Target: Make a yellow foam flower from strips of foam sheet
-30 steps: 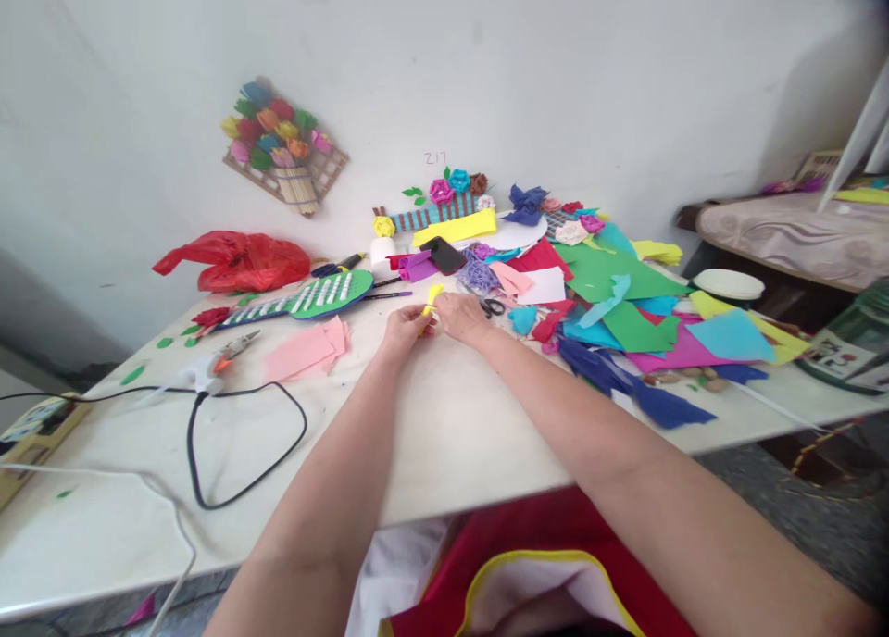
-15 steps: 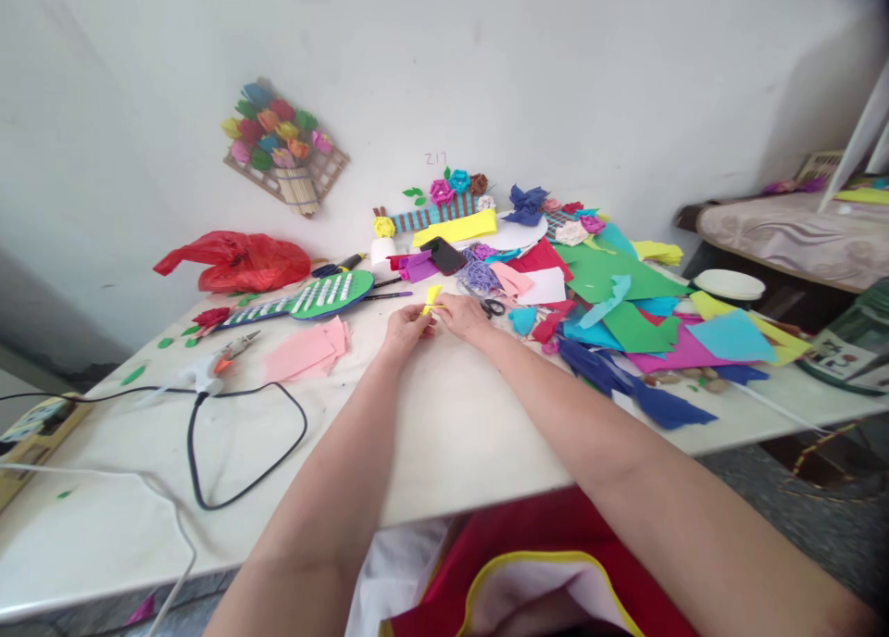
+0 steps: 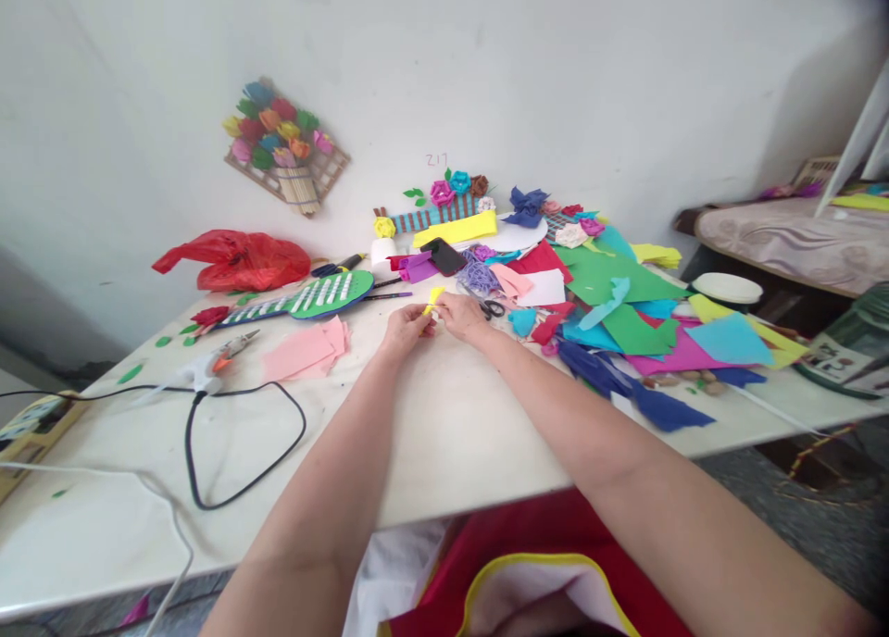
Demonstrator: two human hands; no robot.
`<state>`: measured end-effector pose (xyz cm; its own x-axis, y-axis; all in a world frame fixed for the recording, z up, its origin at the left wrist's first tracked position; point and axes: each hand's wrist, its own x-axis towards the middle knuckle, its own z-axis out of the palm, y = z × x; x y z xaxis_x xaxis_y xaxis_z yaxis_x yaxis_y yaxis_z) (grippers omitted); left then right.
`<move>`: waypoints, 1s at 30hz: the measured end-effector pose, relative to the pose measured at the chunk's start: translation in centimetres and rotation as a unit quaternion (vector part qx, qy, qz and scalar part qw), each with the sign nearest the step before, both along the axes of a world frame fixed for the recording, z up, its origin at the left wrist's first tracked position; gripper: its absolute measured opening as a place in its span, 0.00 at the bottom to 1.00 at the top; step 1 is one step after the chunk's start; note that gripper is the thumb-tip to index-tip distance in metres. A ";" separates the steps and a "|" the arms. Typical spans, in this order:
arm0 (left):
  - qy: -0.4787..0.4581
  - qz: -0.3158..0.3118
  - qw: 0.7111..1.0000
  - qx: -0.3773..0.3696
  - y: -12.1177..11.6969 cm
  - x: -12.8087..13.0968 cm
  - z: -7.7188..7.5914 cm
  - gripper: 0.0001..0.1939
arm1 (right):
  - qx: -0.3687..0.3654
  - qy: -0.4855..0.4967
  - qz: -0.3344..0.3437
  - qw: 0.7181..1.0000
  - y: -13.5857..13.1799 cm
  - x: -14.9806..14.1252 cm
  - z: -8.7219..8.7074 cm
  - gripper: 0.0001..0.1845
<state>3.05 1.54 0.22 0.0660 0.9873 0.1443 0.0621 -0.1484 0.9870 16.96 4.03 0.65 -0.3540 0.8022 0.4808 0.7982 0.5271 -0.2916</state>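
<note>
A small strip of yellow crepe paper [image 3: 435, 295] stands up between my fingertips, pinched in the middle. My left hand [image 3: 406, 330] is closed on its lower part. From the other side, my right hand [image 3: 461, 316] grips it with thumb and forefinger, the two hands nearly touching. Both hands are just above the white table [image 3: 458, 415]. Fingers hide most of the paper's lower end. Black-handled scissors [image 3: 493, 308] lie beside my right hand, close to a tangle of purple string [image 3: 478, 274].
Pink paper sheets [image 3: 306, 350] and a glue gun [image 3: 208, 370] with a looping black cord lie to the left. Behind are a green paddle-shaped craft [image 3: 333, 293], a red plastic bag [image 3: 243, 261] and a phone [image 3: 443, 256]. Coloured paper [image 3: 611, 276] is heaped at right.
The yellow paper's upper end has shifted slightly and looks narrower between my fingers. Both hands stay almost in place, still pinching it.
</note>
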 end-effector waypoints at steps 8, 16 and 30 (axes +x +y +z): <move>0.009 -0.019 1.000 0.006 -0.3 -0.1 0.3 0.10 | -0.036 0.119 0.085 0.989 1.4 0.5 -1.1 0.10; -0.058 -0.025 0.998 -0.013 -0.5 0.2 0.0 0.11 | -0.039 0.137 0.091 0.986 1.4 0.6 -0.9 0.09; -0.044 -0.043 0.998 -0.029 -0.1 -0.3 -0.4 0.13 | 0.027 0.056 0.090 0.994 1.4 0.8 -0.9 0.09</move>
